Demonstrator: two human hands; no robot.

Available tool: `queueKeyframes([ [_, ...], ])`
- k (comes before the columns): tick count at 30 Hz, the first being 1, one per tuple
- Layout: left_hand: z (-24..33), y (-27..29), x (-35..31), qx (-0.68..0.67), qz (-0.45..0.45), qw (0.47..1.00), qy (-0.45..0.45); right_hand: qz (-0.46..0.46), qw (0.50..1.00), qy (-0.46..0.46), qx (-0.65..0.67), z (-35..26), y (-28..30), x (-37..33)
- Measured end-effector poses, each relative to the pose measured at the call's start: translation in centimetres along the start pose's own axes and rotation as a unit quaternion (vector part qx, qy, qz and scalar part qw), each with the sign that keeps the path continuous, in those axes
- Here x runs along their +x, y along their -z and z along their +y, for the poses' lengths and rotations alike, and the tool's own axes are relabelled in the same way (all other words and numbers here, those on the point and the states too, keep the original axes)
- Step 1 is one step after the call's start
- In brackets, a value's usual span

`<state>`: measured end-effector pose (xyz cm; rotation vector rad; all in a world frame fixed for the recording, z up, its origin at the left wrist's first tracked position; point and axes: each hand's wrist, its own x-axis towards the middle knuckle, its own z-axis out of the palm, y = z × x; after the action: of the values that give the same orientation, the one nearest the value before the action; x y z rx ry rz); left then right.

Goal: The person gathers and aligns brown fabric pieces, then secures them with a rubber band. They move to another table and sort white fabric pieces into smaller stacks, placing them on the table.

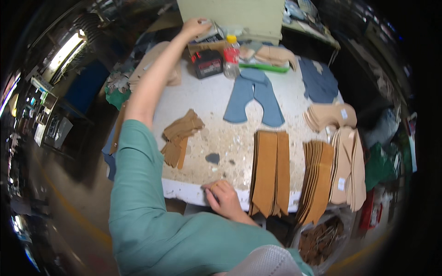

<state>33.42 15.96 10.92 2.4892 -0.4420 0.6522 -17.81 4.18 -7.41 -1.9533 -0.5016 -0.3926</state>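
Observation:
My left hand (197, 28) is stretched to the far left end of the table, its fingers bent against a small pale and dark item (212, 33) in a cardboard box (202, 46); what they grip is hidden. My right hand (223, 198) rests at the near table edge, thumb apart from the loosely bent fingers, nothing visible in it. Ahead of it lie small dark scraps (212, 158). Brown leather-like strips (177, 138) lie in a loose heap to the left. To the right, long tan strips (265, 170) stand in neat stacks beside another tan stack (316, 177).
Blue curved pieces (254, 99) lie mid-table, behind them a bottle with a yellow cap (231, 57) and a black container (207, 63). Beige stacks (347, 165) line the right edge. A bag of brown scraps (321, 239) stands below. A pale panel (232, 18) rises behind.

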Motion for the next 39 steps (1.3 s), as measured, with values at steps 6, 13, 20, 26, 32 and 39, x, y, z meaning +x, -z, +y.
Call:
queueKeyframes([
  [6, 7.7, 4.9, -11.9, -0.112, -0.201, 0.966, -0.115, 0.035, 0.999, 0.019, -0.026, 0.4, -0.5, -0.6],
  [13, 15.9, 1.3, -23.4, -0.122, -0.353, 0.863, -0.341, -0.082, 0.979, -0.159, 0.1, -3.4, 3.5, -0.9],
  [20, 17.0, -6.2, -26.1, -0.071, -0.353, 0.87, -0.336, 0.132, 0.948, -0.214, -0.194, -3.9, 12.6, -2.0],
  [26, 17.0, -8.2, -26.7, -0.077, -0.473, 0.843, -0.246, 0.121, 0.948, -0.216, -0.202, -3.0, 13.6, -3.8],
  [32, 17.0, -8.5, -26.5, -0.165, -0.519, 0.822, -0.165, 0.115, 0.95, -0.216, -0.195, -3.1, 12.6, -4.1],
  [39, 15.8, -8.9, -25.9, -0.244, -0.591, 0.766, -0.059, 0.014, 0.957, -0.123, -0.261, -3.0, 12.5, -6.1],
])
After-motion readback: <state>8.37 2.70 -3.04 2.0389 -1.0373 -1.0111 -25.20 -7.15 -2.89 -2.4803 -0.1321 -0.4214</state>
